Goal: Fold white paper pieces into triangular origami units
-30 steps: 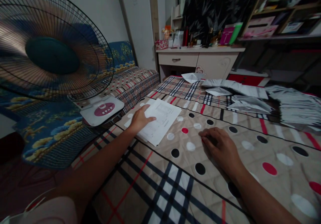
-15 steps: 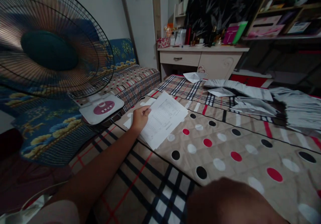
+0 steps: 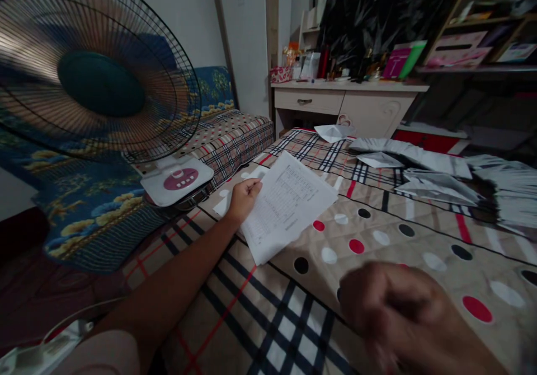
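Observation:
My left hand (image 3: 245, 200) pinches the left edge of a printed sheet of paper (image 3: 289, 201) between thumb and fingers. Rows of small print and a table-like grid cover the sheet, and its right side is lifted off the bedspread. More white paper (image 3: 221, 206) lies under and beside that hand. At the lower right, my right hand (image 3: 403, 313) hovers over the dotted cloth, blurred, with its fingers curled in. Nothing shows between them, and it is apart from the sheet.
The bedspread (image 3: 377, 257) is dotted and plaid. Folded paper pieces (image 3: 438, 186) and stacks of folded paper (image 3: 520, 187) lie at the right. An electric fan (image 3: 100, 84) stands close at the left. A white dresser (image 3: 310, 99) with bottles is behind the bed.
My right hand has risen into view from the bottom edge. The sheet in my left hand has tilted, its right side coming up. The camera view has shifted slightly left.

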`<state>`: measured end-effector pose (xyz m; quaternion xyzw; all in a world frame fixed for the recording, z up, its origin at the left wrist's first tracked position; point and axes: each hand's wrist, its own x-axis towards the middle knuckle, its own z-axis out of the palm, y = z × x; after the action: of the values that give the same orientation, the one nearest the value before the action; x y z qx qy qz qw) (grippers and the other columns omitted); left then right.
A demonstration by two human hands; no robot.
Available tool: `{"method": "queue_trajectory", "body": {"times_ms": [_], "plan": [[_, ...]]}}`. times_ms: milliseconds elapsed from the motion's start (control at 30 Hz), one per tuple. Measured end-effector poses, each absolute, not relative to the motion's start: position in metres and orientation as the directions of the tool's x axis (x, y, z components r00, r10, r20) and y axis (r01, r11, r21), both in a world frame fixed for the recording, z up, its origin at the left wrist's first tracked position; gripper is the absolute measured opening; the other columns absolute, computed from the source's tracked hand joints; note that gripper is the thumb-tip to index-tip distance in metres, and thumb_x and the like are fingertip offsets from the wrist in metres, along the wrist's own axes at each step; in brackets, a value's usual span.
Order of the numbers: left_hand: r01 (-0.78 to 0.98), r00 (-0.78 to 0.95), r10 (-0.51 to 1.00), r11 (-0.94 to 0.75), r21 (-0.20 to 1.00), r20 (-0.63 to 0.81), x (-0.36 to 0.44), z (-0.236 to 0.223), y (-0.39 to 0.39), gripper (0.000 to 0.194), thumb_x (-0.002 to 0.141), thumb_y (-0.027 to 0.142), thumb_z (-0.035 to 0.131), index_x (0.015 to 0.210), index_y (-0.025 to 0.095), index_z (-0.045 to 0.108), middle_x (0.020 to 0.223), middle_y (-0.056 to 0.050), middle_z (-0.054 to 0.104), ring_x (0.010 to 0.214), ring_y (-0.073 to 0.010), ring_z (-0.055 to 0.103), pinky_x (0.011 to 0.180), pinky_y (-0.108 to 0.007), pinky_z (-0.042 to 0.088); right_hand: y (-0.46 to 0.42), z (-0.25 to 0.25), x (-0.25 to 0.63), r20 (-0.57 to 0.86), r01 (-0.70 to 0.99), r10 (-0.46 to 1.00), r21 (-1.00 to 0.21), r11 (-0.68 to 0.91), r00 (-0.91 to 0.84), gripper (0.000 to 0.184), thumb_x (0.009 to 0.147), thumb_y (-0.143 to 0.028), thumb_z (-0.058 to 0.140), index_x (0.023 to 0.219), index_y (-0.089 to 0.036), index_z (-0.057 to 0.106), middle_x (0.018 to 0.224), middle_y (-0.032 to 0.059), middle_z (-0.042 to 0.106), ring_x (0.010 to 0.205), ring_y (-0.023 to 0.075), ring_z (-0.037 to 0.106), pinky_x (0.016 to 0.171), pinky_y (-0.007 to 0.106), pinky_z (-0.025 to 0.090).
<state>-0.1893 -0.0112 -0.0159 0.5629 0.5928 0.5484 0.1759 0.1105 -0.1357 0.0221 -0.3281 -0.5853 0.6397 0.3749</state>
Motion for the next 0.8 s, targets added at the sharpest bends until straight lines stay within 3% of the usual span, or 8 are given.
{"method": "queue_trajectory", "body": {"times_ms": [67, 133, 267, 533, 733, 800], "plan": [[0.432, -0.304, 0.868, -0.242, 0.869, 0.392, -0.190, -0.016, -0.012, 0.029, 0.082, 0.035, 0.055, 0.092, 0.013, 0.071, 0.092, -0.006, 0.074, 0.086, -0.0198, 0.067, 0.080, -0.031, 0.052, -0.124, 0.034, 0.100, -0.095, -0.117, 0.943, -0.983, -0.139, -0.318, 0.043, 0.078, -0.054, 0.070, 0.058, -0.019, 0.055, 0.052, -0.0020, 0.049, 0.048, 0.0095, 0.044, 0.044, 0.022, 0.038], [0.395, -0.308, 0.873, -0.245, 0.886, 0.379, -0.190, -0.017, -0.012, 0.029, 0.081, 0.036, 0.055, 0.091, 0.013, 0.070, 0.091, -0.006, 0.074, 0.085, -0.0196, 0.067, 0.080, -0.031, 0.052, -0.105, 0.033, 0.084, -0.195, -0.159, 0.972, -0.964, -0.215, -0.133, 0.049, 0.073, -0.061, 0.070, 0.056, -0.019, 0.051, 0.047, -0.0048, 0.043, 0.042, 0.0075, 0.035, 0.039, 0.021, 0.031], [0.380, -0.311, 0.870, -0.255, 0.889, 0.383, -0.189, -0.018, -0.012, 0.028, 0.079, 0.037, 0.057, 0.088, 0.014, 0.071, 0.087, -0.005, 0.073, 0.083, -0.0200, 0.066, 0.079, -0.031, 0.052, -0.072, 0.015, 0.056, -0.148, -0.183, 0.982, -0.969, -0.168, -0.118, 0.045, 0.067, -0.059, 0.075, 0.083, -0.018, 0.069, 0.065, 0.0020, 0.063, 0.055, 0.0136, 0.054, 0.042, 0.021, 0.038], [0.342, -0.262, 0.894, -0.265, 0.901, 0.362, -0.182, -0.012, -0.017, 0.034, 0.075, 0.046, 0.064, 0.088, 0.015, 0.072, 0.086, -0.007, 0.075, 0.080, -0.0214, 0.068, 0.073, -0.031, 0.056, -0.068, -0.002, 0.042, -0.099, -0.204, 0.993, -0.975, -0.083, 0.071, 0.031, 0.065, -0.043, 0.082, 0.065, -0.014, 0.070, 0.051, 0.0008, 0.062, 0.043, 0.0119, 0.049, 0.043, 0.025, 0.041], [0.245, -0.202, 0.934, -0.242, 0.939, 0.294, -0.180, -0.012, -0.020, 0.035, 0.073, 0.043, 0.068, 0.091, 0.014, 0.071, 0.090, -0.008, 0.075, 0.080, -0.0218, 0.071, 0.072, -0.031, 0.058, -0.067, 0.004, 0.045, -0.080, -0.271, 0.979, -0.962, -0.026, 0.189, 0.036, 0.057, -0.034, 0.087, 0.083, -0.013, 0.075, 0.084, 0.0081, 0.077, 0.064, 0.0198, 0.067, 0.057, 0.031, 0.054], [0.240, -0.240, 0.929, -0.226, 0.944, 0.283, -0.182, -0.013, -0.019, 0.030, 0.071, 0.041, 0.069, 0.085, 0.015, 0.070, 0.086, -0.007, 0.075, 0.076, -0.0214, 0.070, 0.069, -0.031, 0.058, -0.066, 0.003, 0.049, -0.076, -0.254, 0.980, -0.967, -0.028, 0.183, 0.035, 0.061, -0.039, 0.085, 0.083, -0.014, 0.075, 0.082, 0.0066, 0.076, 0.061, 0.0186, 0.066, 0.054, 0.029, 0.053]]}}
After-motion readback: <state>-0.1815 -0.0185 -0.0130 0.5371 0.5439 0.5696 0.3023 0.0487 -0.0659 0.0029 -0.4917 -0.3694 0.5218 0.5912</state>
